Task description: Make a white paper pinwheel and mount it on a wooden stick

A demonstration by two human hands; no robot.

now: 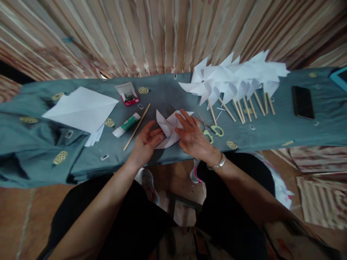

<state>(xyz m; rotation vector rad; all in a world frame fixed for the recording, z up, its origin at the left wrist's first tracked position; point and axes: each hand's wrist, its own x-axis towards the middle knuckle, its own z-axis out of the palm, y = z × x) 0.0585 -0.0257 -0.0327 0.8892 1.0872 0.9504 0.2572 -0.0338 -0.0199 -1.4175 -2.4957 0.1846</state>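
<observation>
A white paper pinwheel [168, 127] with folded blades lies at the table's front, between my two hands. My left hand [148, 141] holds its left edge, fingertips against the paper and thumb raised apart. Over the right side, my right hand [193, 134] rests with its fingers stretched out and slightly spread, touching the paper and covering part of it. Scissors [213, 129] with light green handles lie just right of that hand. To the left of my left hand are a wooden stick [137, 126] and a glue stick [126, 125]. Behind them stands an open small red-and-white box [128, 94] of small metal pieces.
Several finished pinwheels [230, 81] on wooden sticks overlap at the back right. A stack of white paper sheets [81, 108] lies left. A dark phone [303, 102] and a blue-edged device [338, 79] are at the right. Patterned green cloth [162, 85] covers the narrow table.
</observation>
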